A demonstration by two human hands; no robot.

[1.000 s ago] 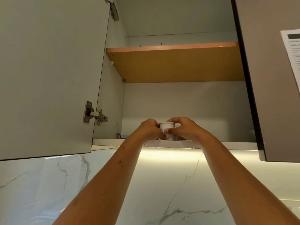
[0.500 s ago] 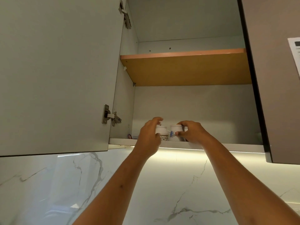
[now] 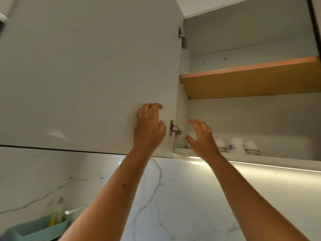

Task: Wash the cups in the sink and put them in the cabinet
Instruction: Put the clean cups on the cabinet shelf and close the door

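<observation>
Cups (image 3: 235, 146): three, white with small dark patterns, upright in a close row on the floor of the cabinet, near its front edge; neither of the hands touches them.
Cabinet (image 3: 251, 119): wall unit with a grey inside, open and seen from below.
Left hand (image 3: 149, 129): raised in front of the door, fingers loosely curled, holding nothing; whether it touches the door cannot be told.
Right hand (image 3: 201, 136): raised at the left side of the opening, fingers spread and a little bent, holding nothing; a ring (image 3: 210, 130) sits on one finger; the nearest cup is just to its right.
Door (image 3: 86, 75): pale grey, swung open to the left, filling the upper left of the view.
Hinges: lower hinge (image 3: 174, 130) between the two hands; upper hinge (image 3: 182, 39) near the top.
Shelf (image 3: 251, 84): orange-brown board above the cups.
Light (image 3: 260, 165): lit strip under the cabinet.
Wall (image 3: 173, 197): white marble with grey veins.
Rack (image 3: 38, 228): teal, bottom left, blurred, with a yellow bottle (image 3: 52, 221) in it.
</observation>
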